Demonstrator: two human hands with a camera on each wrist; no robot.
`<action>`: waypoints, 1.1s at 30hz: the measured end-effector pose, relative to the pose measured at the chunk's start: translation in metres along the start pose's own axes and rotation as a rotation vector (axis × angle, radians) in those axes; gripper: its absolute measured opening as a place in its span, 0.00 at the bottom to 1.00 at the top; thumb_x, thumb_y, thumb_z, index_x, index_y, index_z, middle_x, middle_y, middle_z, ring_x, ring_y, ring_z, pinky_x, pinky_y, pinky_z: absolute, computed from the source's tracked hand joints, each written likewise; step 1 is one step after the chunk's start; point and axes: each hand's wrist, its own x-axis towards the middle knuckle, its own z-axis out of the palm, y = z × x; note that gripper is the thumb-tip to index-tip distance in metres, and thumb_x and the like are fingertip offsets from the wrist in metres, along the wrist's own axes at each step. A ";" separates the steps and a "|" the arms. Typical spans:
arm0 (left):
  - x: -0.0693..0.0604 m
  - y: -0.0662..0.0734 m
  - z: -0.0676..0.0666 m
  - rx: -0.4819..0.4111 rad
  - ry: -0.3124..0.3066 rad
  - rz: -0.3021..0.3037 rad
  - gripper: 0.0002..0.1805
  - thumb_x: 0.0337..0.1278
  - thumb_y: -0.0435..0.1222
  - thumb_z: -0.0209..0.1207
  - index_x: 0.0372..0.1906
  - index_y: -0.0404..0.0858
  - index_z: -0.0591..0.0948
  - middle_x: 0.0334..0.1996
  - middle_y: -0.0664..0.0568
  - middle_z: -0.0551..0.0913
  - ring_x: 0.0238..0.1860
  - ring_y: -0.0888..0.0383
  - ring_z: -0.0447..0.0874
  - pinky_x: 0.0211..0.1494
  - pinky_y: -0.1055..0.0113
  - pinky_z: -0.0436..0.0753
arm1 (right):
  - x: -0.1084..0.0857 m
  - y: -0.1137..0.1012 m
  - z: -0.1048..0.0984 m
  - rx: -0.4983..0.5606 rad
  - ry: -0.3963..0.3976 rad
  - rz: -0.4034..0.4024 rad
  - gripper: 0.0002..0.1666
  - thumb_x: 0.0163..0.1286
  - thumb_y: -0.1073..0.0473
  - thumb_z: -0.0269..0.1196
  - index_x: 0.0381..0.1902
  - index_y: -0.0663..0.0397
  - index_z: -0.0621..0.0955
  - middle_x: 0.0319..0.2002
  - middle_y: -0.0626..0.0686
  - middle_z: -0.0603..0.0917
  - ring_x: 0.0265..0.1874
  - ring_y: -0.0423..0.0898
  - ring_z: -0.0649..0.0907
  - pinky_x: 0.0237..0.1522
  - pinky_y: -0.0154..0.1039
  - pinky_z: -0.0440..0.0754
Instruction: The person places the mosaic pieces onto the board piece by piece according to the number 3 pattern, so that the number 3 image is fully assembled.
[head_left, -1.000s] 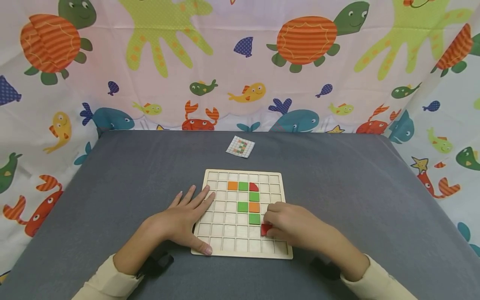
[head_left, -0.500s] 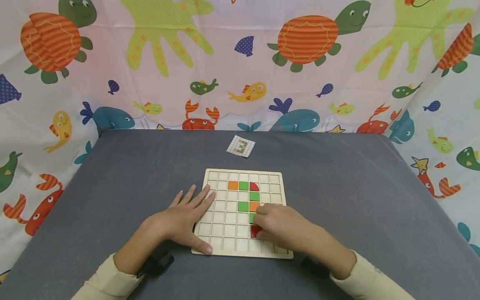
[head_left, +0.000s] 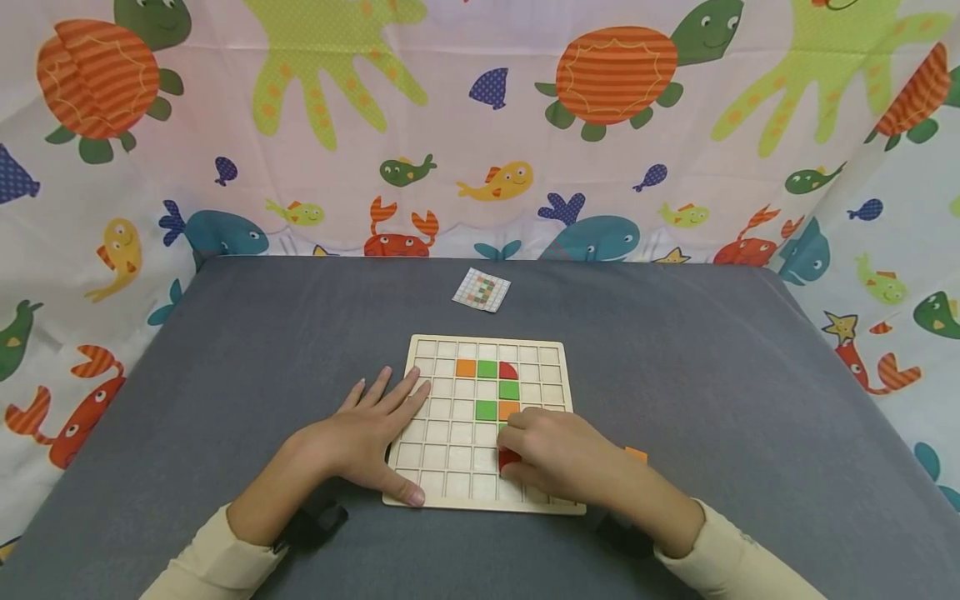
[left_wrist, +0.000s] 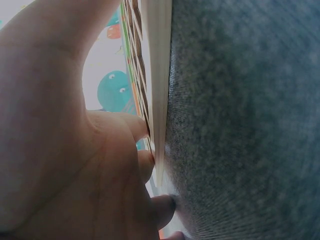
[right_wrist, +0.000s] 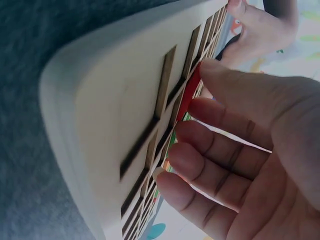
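Note:
A wooden grid board (head_left: pixel 450 485) lies on the table. My left hand (head_left: pixel 356 446) rests on its left edge with the fingers spread; in the left wrist view the fingers touch the board's rim (left_wrist: pixel 159 65). My right hand (head_left: pixel 558 454) pinches a red tile (head_left: pixel 507 461) between thumb and index finger over a cell at the lower middle right. The right wrist view shows that red tile (right_wrist: pixel 190 92) at the grid, its seating unclear. Above it sit an orange tile (head_left: pixel 509 409), green tiles (head_left: pixel 487 409) and a red quarter-round tile (head_left: pixel 507 371). The hand partly covers one green tile.
A small pattern card (head_left: pixel 482 290) lies behind the board. Beyond my right wrist a loose orange tile (head_left: pixel 636 454) shows on the grey cloth (head_left: pixel 712 358). A curtain printed with sea animals (head_left: pixel 450 100) stands behind the table.
My right hand has moved left with the red tile, from one column to the column beside it. The loose orange tile has come into sight behind the wrist. My left hand stays put.

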 end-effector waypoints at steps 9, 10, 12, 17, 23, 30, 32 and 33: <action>0.001 -0.001 0.000 0.006 -0.002 -0.003 0.77 0.29 0.79 0.64 0.82 0.44 0.43 0.81 0.48 0.36 0.78 0.37 0.28 0.72 0.34 0.37 | 0.001 -0.002 0.000 0.013 -0.014 0.033 0.09 0.60 0.61 0.73 0.28 0.46 0.81 0.23 0.38 0.70 0.24 0.37 0.70 0.27 0.31 0.71; 0.001 -0.001 0.000 0.007 -0.002 -0.003 0.77 0.29 0.79 0.64 0.82 0.44 0.43 0.81 0.48 0.36 0.78 0.37 0.28 0.72 0.34 0.38 | 0.000 -0.003 -0.001 0.006 -0.018 0.022 0.09 0.60 0.61 0.73 0.28 0.46 0.81 0.24 0.39 0.70 0.25 0.37 0.71 0.27 0.31 0.72; 0.001 -0.001 0.000 0.005 -0.004 -0.003 0.77 0.29 0.79 0.64 0.82 0.44 0.43 0.81 0.48 0.36 0.78 0.37 0.28 0.72 0.34 0.38 | -0.004 -0.005 -0.003 -0.023 -0.019 -0.008 0.05 0.62 0.62 0.72 0.30 0.47 0.84 0.25 0.40 0.72 0.26 0.38 0.72 0.29 0.31 0.73; 0.000 -0.001 -0.001 0.001 -0.007 -0.002 0.77 0.30 0.78 0.64 0.82 0.44 0.43 0.81 0.47 0.36 0.78 0.37 0.28 0.72 0.34 0.38 | -0.022 -0.012 -0.009 -0.081 0.031 -0.102 0.07 0.63 0.63 0.70 0.39 0.50 0.87 0.32 0.45 0.77 0.30 0.41 0.74 0.33 0.32 0.76; 0.000 0.000 -0.001 0.008 -0.010 -0.004 0.77 0.30 0.78 0.64 0.82 0.44 0.43 0.81 0.47 0.36 0.78 0.37 0.28 0.72 0.34 0.38 | -0.044 0.005 -0.017 0.089 0.049 -0.068 0.10 0.62 0.64 0.72 0.41 0.46 0.87 0.36 0.42 0.78 0.32 0.35 0.74 0.34 0.29 0.75; 0.001 0.000 -0.001 0.004 -0.013 -0.002 0.76 0.30 0.78 0.64 0.82 0.44 0.43 0.81 0.48 0.36 0.78 0.37 0.28 0.72 0.34 0.38 | -0.070 0.038 -0.043 0.127 -0.104 0.251 0.18 0.57 0.64 0.75 0.47 0.50 0.87 0.37 0.43 0.80 0.31 0.37 0.76 0.33 0.38 0.79; 0.001 0.000 0.000 0.003 -0.012 -0.001 0.76 0.31 0.78 0.64 0.82 0.44 0.43 0.81 0.48 0.36 0.78 0.38 0.28 0.72 0.34 0.38 | -0.076 0.045 -0.049 0.123 -0.177 0.352 0.21 0.56 0.63 0.75 0.49 0.51 0.86 0.38 0.44 0.80 0.32 0.39 0.77 0.35 0.41 0.80; 0.001 0.000 0.000 0.002 -0.012 -0.001 0.76 0.31 0.78 0.64 0.82 0.44 0.43 0.81 0.48 0.36 0.78 0.38 0.28 0.72 0.34 0.38 | -0.079 0.049 -0.050 0.119 -0.206 0.389 0.23 0.55 0.63 0.76 0.50 0.51 0.85 0.39 0.45 0.80 0.33 0.40 0.77 0.36 0.43 0.80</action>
